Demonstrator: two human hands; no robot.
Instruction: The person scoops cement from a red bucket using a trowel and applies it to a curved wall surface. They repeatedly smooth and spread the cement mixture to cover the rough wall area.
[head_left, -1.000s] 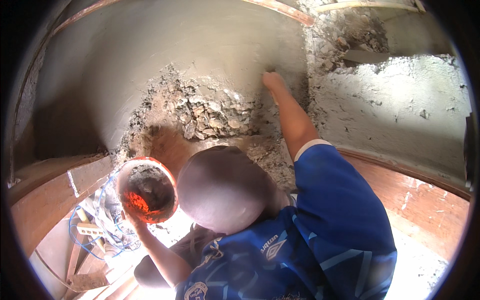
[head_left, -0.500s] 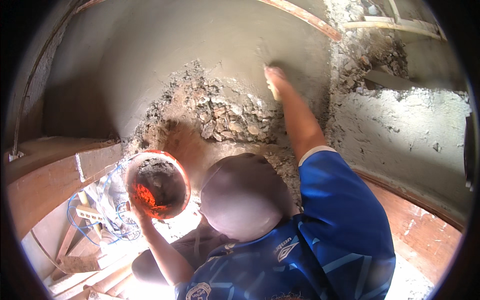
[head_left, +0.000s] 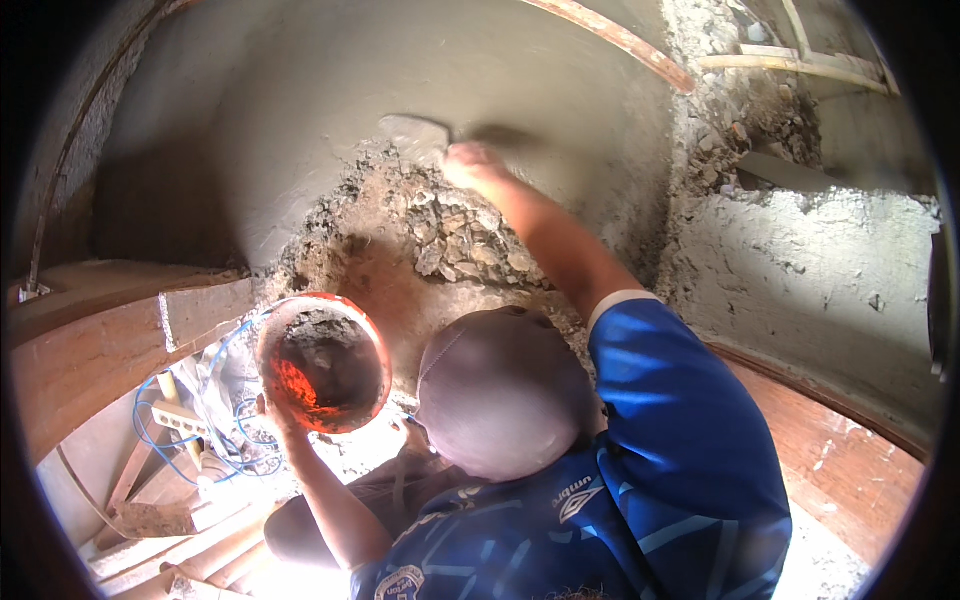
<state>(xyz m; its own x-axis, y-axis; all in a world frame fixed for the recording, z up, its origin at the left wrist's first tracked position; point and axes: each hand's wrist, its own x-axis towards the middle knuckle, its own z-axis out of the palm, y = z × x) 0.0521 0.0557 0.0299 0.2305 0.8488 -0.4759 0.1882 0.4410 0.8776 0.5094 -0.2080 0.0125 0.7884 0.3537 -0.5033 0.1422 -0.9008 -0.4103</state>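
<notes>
You wear a blue short-sleeved jersey (head_left: 660,450) with paler blue stripes and a white sleeve hem. A grey cap (head_left: 500,395) covers your head.

Smooth matt grey plaster wall (head_left: 330,110), rough crumbly rubble patch (head_left: 440,235), flat metal trowel (head_left: 412,135), glossy orange plastic bucket (head_left: 322,363) crusted with mortar, worn wooden beam (head_left: 90,350), sheeny blue cloth shirt (head_left: 680,450)

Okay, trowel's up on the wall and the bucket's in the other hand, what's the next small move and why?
Probably sweep the trowel downward over the rough patch. The right hand holds it at the edge where smooth plaster ends and bare rubble begins just below, while the left hand keeps the orange bucket of mortar ready.
</notes>
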